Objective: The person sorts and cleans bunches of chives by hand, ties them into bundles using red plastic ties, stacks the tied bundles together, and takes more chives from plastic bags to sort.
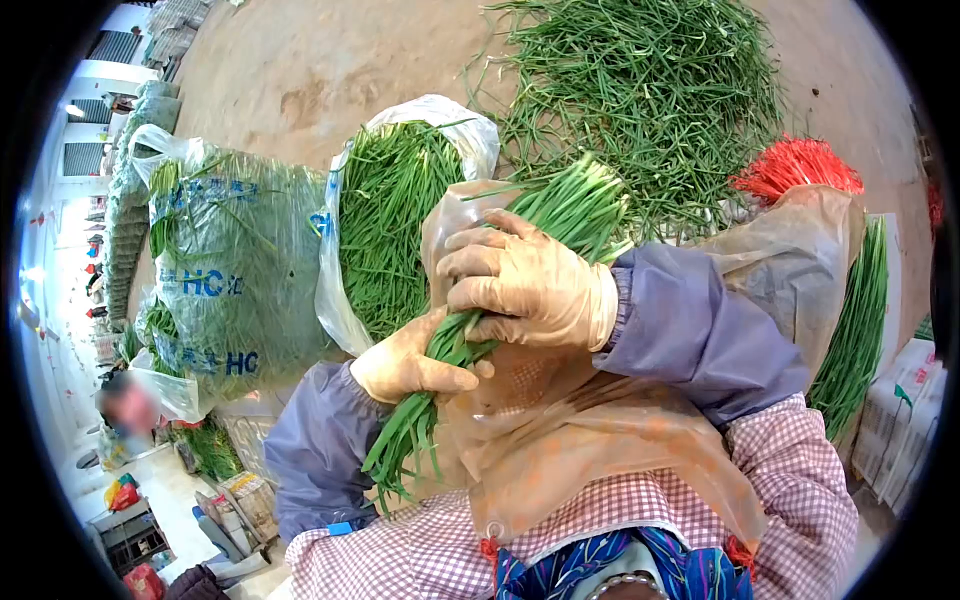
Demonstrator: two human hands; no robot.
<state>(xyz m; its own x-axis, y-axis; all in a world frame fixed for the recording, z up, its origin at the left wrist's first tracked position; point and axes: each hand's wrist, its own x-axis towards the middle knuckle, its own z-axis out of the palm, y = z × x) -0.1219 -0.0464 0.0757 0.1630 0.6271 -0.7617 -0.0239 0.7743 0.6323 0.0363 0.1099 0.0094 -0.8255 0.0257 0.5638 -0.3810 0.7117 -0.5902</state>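
Note:
A bunch of garlic chives [575, 205] slants across my lap, pale ends pointing up and right, leaf tips hanging down left. My right hand [530, 285], in a cream glove, wraps over its middle. Lower down, my left hand [415, 362], also gloved, is closed around the leafy part, thumb across it. Beneath both hands a brownish translucent plastic sheet [610, 440] covers my checked apron [400, 540]. Just beyond my hands an open plastic bag [482, 140] is packed with more chives [395, 230].
A large heap of loose chives [640, 90] spreads over the floor [300, 70] ahead. At left stands a full clear bag with blue print [215, 280]. To the right lie red strips [800, 170], long chives [855, 330] and a white packed bundle [900, 410]. A blurred person [128, 408] is far left.

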